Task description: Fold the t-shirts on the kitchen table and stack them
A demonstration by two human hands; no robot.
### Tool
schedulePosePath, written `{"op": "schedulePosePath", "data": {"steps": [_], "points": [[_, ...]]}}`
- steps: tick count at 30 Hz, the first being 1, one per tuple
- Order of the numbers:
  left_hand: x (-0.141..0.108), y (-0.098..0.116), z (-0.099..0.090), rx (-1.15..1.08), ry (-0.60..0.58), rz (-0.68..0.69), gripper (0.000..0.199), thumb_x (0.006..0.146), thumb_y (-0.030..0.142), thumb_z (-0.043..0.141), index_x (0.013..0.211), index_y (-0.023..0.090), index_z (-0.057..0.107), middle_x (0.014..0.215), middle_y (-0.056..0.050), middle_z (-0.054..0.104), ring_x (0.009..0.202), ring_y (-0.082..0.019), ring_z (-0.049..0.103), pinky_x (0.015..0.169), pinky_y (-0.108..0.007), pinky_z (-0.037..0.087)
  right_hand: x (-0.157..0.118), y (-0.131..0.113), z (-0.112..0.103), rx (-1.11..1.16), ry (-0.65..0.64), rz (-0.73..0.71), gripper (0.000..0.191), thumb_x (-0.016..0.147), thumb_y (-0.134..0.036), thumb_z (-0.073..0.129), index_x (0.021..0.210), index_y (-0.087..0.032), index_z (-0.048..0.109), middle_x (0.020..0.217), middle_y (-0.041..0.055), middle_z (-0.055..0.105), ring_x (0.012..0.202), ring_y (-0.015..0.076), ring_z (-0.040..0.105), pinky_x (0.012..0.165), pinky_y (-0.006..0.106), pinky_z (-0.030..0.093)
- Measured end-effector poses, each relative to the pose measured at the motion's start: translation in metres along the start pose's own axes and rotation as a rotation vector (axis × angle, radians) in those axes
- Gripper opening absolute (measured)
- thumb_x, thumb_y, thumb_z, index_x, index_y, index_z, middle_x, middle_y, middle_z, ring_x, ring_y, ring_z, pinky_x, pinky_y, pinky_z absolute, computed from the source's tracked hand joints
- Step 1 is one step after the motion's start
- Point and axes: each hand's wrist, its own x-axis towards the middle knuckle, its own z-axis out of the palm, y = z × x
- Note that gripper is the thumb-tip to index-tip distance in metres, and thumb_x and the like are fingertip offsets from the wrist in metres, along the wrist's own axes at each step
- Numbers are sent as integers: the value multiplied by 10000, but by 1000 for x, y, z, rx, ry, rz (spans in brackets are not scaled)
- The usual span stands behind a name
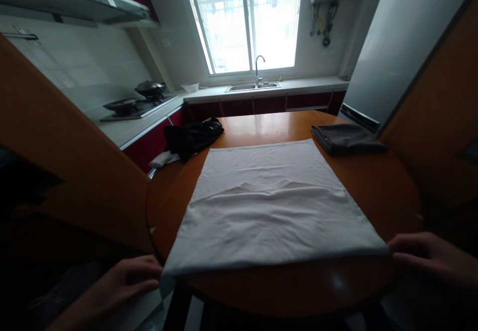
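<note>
A white T-shirt (269, 226) lies spread on the round wooden table, its near part folded over toward the far side so that the collar line shows across the middle. My left hand (127, 281) pinches the near left corner of the shirt. At the near right corner, my right hand (425, 254) grips the cloth between thumb and fingers. The near folded edge runs fairly straight between the two hands.
The wooden table (261, 129) carries a dark folded garment (347, 138) at the far right and a heap of black clothing (190, 137) at the far left. Beyond stand a counter with a sink (254, 87), a stove with pans (149, 88) and a fridge (396, 47).
</note>
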Motion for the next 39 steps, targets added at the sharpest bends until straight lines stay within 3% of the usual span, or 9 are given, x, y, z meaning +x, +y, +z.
{"op": "schedulePosePath", "data": {"steps": [3,5,7,10,14,21,29,36,39], "points": [[20,3,-26,25,166,-34,492,636,765,666,740,309,819,822,-54,772,802,-330,705,717,-376,583,32,6,-12,84,-86,5,357,593,-625,733,737,-310,816,941,118,788,946,413,713,857,477,579],[43,7,-36,10,389,-13,560,606,784,673,824,289,818,923,-55,790,898,-338,713,776,-372,583,62,-3,-13,100,45,-7,374,615,-585,711,799,-277,816,977,114,788,977,406,705,883,484,558],[70,14,-38,9,516,16,641,588,779,685,926,248,808,1010,-78,787,953,-333,714,807,-355,575,93,-17,-7,97,118,-64,371,634,-546,684,817,-242,796,959,110,789,928,368,712,836,444,556],[105,26,-31,59,505,70,631,643,745,656,948,209,794,994,-98,785,927,-314,721,803,-330,557,132,-34,11,44,62,-134,324,646,-509,668,746,-213,756,822,93,772,775,288,700,728,368,532],[127,32,-25,128,396,115,494,719,672,644,890,231,790,922,-68,784,874,-283,719,781,-300,528,160,-31,25,-47,-37,-154,326,636,-526,682,683,-208,736,662,49,704,646,215,632,611,310,464],[131,33,-27,120,290,95,473,743,665,640,852,216,742,855,-55,754,803,-256,685,729,-296,501,160,-27,24,4,-166,-151,393,617,-596,716,630,-205,683,573,11,618,571,166,536,534,275,408],[130,48,-29,71,379,145,533,676,727,680,775,203,683,777,-46,713,754,-240,643,685,-298,494,153,-48,16,77,24,-192,499,645,-697,697,674,-200,660,642,50,660,613,195,584,568,302,452],[124,53,-31,-33,614,182,625,669,792,649,834,189,664,803,-44,700,766,-234,644,702,-301,512,142,-59,-9,92,235,-206,517,718,-715,658,804,-206,684,788,84,714,726,238,637,655,341,487],[134,48,-25,-24,605,173,589,671,757,663,826,189,666,813,-59,712,783,-248,655,720,-312,515,150,-56,-3,106,235,-194,518,692,-713,669,773,-201,685,769,90,714,720,245,641,659,350,491]]}}
